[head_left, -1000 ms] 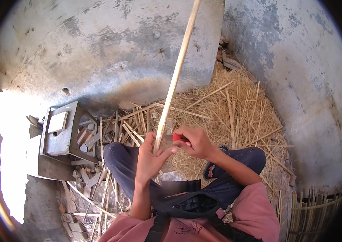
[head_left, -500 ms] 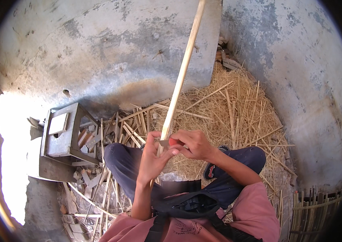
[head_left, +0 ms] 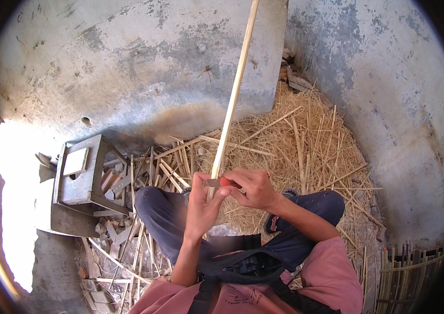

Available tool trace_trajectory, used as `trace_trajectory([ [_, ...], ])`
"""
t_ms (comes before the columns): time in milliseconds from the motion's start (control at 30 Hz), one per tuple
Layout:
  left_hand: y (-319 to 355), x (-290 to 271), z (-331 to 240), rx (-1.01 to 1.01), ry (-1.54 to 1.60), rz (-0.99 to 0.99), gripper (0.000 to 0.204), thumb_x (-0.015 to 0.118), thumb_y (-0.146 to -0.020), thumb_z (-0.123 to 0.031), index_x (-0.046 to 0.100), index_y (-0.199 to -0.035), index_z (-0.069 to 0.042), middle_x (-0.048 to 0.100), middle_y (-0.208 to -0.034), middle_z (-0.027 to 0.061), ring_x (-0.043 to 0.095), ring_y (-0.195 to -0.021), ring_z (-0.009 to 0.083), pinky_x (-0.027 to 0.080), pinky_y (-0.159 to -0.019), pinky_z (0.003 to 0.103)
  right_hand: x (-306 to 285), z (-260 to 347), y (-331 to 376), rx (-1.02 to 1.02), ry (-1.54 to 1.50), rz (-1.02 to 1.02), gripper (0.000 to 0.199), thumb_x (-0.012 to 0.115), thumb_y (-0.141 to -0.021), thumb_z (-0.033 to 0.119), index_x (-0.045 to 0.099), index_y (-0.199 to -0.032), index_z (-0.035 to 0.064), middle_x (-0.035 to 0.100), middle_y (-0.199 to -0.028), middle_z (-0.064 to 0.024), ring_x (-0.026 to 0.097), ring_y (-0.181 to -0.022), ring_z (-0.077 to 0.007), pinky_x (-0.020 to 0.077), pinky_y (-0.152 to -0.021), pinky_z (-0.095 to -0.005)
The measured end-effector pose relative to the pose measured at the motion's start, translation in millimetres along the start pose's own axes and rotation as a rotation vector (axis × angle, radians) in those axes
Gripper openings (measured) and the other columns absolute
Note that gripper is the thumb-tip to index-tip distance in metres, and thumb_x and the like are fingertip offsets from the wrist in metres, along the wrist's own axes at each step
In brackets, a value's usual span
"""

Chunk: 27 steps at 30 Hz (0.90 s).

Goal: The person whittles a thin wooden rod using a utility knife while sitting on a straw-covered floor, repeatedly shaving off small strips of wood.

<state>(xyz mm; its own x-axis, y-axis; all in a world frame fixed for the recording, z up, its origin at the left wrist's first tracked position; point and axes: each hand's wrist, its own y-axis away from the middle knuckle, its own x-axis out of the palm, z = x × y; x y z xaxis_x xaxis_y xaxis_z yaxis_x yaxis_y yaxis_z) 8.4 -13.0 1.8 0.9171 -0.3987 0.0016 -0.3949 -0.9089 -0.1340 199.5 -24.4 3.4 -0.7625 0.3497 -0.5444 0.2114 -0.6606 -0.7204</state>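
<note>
A long pale bamboo strip [head_left: 236, 91] rises from my hands toward the upper edge, leaning a little right. My left hand [head_left: 201, 208] is closed around its lower part, thumb and fingers on either side. In my right hand [head_left: 254, 188] is a knife [head_left: 226, 181] with a red handle. Its short grey blade lies across the strip between my two hands, and the thumb of my left hand is close beside it. My fingers cover most of the handle.
An overturned wooden stool [head_left: 81, 170] stands at left among rubble. Pale shavings [head_left: 285, 141] and loose strips cover the floor ahead. A bundle of upright sticks [head_left: 410, 275] is at lower right. A worn wall [head_left: 148, 68] closes in behind. My bent knees [head_left: 154, 209] flank my hands.
The upper part of the bamboo strip has swung slightly left. My left hand has shifted a little to the right, and the red handle shows more beyond my right hand.
</note>
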Motion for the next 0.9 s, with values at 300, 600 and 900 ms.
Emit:
trace_trajectory([
  [300,0,9,-17,0.103,-0.348,-0.104,0.033,0.074,-0.103,-0.024,0.049,-0.111,-0.003,0.069,-0.071,0.0057,0.057,-0.063,0.0061,0.043,-0.054,0.027,-2,5,-2,0.003,0.052,-0.058,0.024,0.079,-0.091,0.02,0.07,-0.108,0.0057,0.071,-0.085,-0.0061,0.072,-0.065,-0.0239,0.0541,-0.055,-0.0359],
  [600,-2,5,-18,0.083,-0.436,-0.142,0.031,0.075,-0.101,-0.022,0.054,-0.104,0.0,0.063,-0.065,0.0118,0.057,-0.057,0.0114,0.045,-0.052,0.031,-6,8,-5,0.035,0.093,-0.039,0.026,0.079,-0.093,0.026,0.07,-0.107,0.0056,0.073,-0.087,-0.0064,0.073,-0.069,-0.0234,0.0555,-0.056,-0.0349],
  [900,-3,12,-18,0.124,-0.518,-0.189,0.033,0.073,-0.102,-0.024,0.049,-0.099,-0.002,0.062,-0.066,0.0166,0.061,-0.054,0.0356,0.047,-0.053,0.037,-6,11,-8,0.047,0.161,-0.089,0.029,0.079,-0.094,0.03,0.07,-0.109,0.0067,0.068,-0.082,-0.0053,0.07,-0.064,-0.0222,0.0521,-0.053,-0.0355],
])
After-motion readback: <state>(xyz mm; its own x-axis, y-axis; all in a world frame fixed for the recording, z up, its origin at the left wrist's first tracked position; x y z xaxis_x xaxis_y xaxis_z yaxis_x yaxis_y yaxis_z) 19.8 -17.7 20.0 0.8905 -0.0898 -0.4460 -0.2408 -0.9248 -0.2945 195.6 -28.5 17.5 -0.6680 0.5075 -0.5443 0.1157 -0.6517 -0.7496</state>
